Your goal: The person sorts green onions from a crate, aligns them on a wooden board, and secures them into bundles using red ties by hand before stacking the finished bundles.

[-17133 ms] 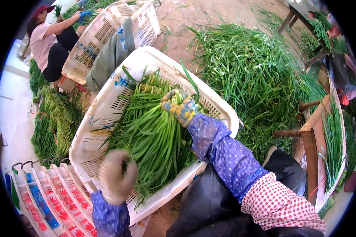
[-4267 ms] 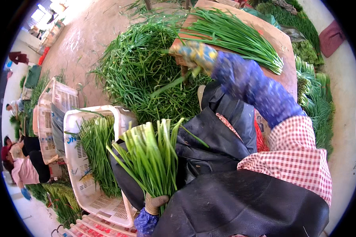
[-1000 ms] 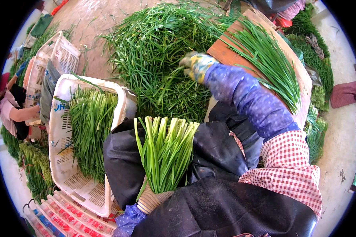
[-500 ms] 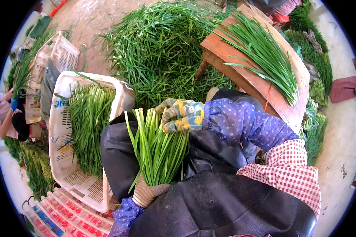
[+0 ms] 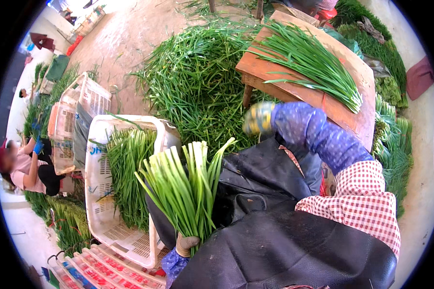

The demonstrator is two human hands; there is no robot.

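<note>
A loose bunch of garlic chives stands over my lap, pale cut ends up and fanned apart. My left hand, in a beige knitted glove, is closed around its lower part. My right hand, in a yellow, green and blue patterned glove, is off to the right of the bunch, between the heap and the wooden bench. Motion smears its fingers, so whether anything is in them is unclear. More chives lie stacked in a white plastic crate by my left knee.
A heap of loose green leaves covers the floor ahead. The wooden bench at right carries a chive bundle. Red-and-white crates sit at lower left. A person with blue gloves works at far left, beside another crate.
My right hand has left the bunch's cut ends and moved right and up. The bunch has fanned wider and its base sits lower. The view has shifted, showing more at the left.
</note>
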